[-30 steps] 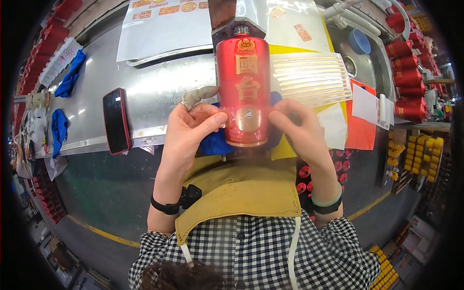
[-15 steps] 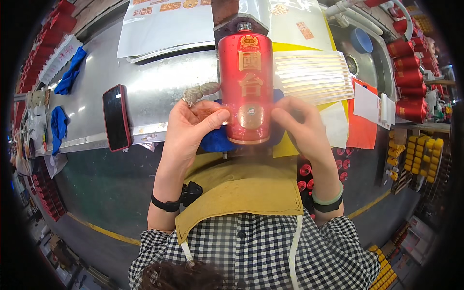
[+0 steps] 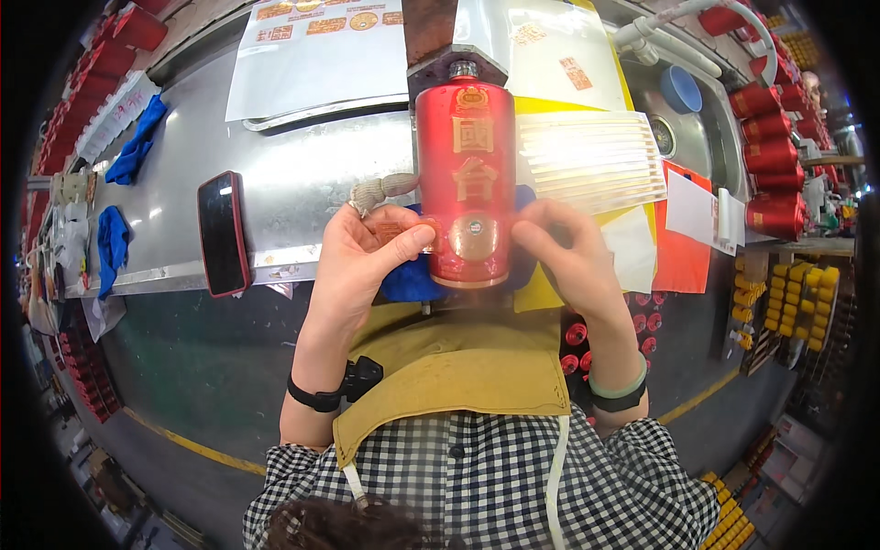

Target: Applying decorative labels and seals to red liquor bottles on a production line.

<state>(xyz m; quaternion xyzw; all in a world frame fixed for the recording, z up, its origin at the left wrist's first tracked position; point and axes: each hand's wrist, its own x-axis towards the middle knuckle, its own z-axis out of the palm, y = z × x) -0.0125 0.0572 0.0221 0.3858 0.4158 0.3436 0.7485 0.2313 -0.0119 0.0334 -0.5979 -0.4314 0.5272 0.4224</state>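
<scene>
A red bottle (image 3: 476, 174) with gold lettering lies on its back on the bench, its neck pointing away from me and its base close to me. A round gold emblem (image 3: 474, 237) sits on its lower front. Beside the bottle's left edge, my left hand (image 3: 367, 247) pinches a small clear decal (image 3: 392, 227) with reddish print between thumb and fingers. One finger of that hand wears a grey cloth cover (image 3: 383, 191) and reaches to the bottle's side. My right hand (image 3: 564, 240) is pinched at the right edge; what lies between its fingertips is too small to make out.
Left of the bottle lie a phone (image 3: 223, 234) and blue cloths (image 3: 112, 247) on the metal bench. A sheet of gold strips (image 3: 596, 158) lies to the right, near a sink with a blue bowl (image 3: 680, 89). Red bottles (image 3: 770, 156) stand at the far right.
The bottle and the bench appear slightly lower in the picture. Both hands stay pinched at the bottle's sides, with hardly any change in grip.
</scene>
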